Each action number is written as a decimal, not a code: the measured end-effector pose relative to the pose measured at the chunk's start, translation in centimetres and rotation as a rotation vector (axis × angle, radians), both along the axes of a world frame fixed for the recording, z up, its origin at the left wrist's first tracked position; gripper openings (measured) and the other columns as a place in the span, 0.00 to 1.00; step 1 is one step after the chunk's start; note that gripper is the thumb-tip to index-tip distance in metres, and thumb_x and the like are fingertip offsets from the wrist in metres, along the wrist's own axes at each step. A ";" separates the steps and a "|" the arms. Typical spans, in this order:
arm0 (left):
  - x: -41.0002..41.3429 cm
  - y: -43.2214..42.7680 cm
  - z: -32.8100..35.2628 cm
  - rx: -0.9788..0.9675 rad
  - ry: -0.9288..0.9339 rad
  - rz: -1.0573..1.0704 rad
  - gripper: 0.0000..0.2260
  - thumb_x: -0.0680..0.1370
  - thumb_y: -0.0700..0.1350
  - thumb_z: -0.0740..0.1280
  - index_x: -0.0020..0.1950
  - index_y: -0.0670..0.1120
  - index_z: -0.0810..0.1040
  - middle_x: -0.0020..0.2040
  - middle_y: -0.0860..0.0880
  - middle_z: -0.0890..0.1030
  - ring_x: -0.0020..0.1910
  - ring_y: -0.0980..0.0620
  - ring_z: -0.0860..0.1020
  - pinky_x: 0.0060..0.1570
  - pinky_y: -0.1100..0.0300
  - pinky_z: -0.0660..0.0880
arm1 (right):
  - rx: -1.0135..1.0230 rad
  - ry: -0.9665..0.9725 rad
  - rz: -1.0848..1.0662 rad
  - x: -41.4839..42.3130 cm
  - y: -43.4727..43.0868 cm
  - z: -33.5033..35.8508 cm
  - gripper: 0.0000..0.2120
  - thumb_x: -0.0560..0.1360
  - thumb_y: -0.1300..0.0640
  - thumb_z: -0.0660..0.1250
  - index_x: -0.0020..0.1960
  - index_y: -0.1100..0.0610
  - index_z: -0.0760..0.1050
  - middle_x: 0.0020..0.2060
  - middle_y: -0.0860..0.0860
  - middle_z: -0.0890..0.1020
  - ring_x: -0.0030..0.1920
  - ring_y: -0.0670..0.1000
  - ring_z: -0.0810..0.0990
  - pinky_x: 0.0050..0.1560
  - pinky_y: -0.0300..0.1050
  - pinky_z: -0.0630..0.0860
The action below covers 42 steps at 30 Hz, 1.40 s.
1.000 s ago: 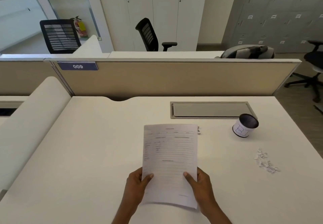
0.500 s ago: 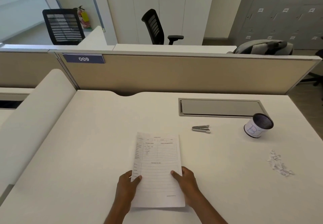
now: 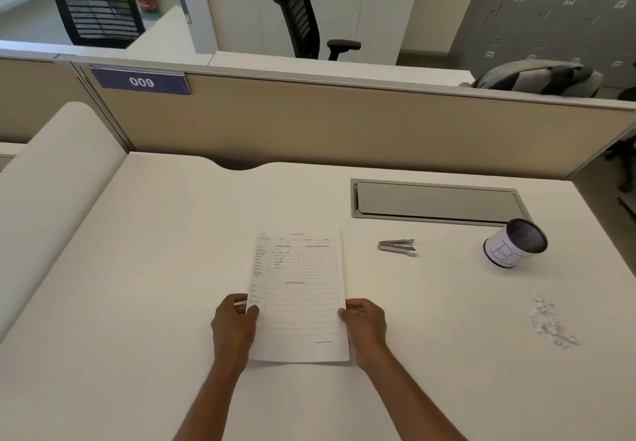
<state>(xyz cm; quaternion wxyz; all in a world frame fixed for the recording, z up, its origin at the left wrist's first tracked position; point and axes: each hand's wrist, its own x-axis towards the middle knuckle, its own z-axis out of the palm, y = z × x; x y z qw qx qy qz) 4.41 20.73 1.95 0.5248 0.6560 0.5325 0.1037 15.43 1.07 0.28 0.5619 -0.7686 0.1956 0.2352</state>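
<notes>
Head view: the printed text on the form sheet [image 3: 298,298], lower centre of the frame on the desk [image 3: 137,268], is too small to read. Left hand [image 3: 233,329] pinches its left edge, right hand [image 3: 365,325] its right edge, thumbs on top; fingers underneath are hidden.

Sheet [image 3: 301,296]: white printed form, portrait, top edge pointing away from the person. Boxed fields up top with a bit of handwriting at upper left, ruled lines below, small print bottom right. Uncreased, on or just above the desk [image 3: 155,268], near its front middle; thin shadow under the near edge. Left hand [image 3: 234,327] and right hand [image 3: 366,325] pinch its lower side edges, thumbs on top.
</notes>
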 end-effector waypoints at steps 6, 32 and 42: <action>5.6 3.3 0.7 0.055 -0.039 -0.025 0.11 0.78 0.34 0.70 0.59 0.44 0.83 0.49 0.46 0.85 0.47 0.44 0.83 0.41 0.60 0.74 | -0.091 -0.064 0.015 6.1 3.9 1.3 0.08 0.70 0.66 0.76 0.48 0.59 0.83 0.40 0.52 0.86 0.40 0.51 0.82 0.38 0.38 0.74; 14.4 9.5 -1.8 0.335 0.032 -0.304 0.06 0.76 0.32 0.68 0.51 0.32 0.81 0.46 0.35 0.84 0.43 0.39 0.79 0.43 0.53 0.73 | -0.184 -0.252 0.044 14.3 9.2 0.2 0.07 0.71 0.68 0.72 0.48 0.61 0.82 0.41 0.52 0.84 0.41 0.52 0.82 0.35 0.36 0.73; 12.4 6.3 -0.8 0.574 0.179 -0.373 0.21 0.80 0.41 0.71 0.73 0.41 0.77 0.73 0.39 0.74 0.72 0.36 0.71 0.68 0.41 0.70 | -0.294 -0.434 0.242 10.7 5.9 1.0 0.08 0.76 0.60 0.72 0.55 0.57 0.79 0.51 0.50 0.85 0.49 0.54 0.83 0.52 0.49 0.80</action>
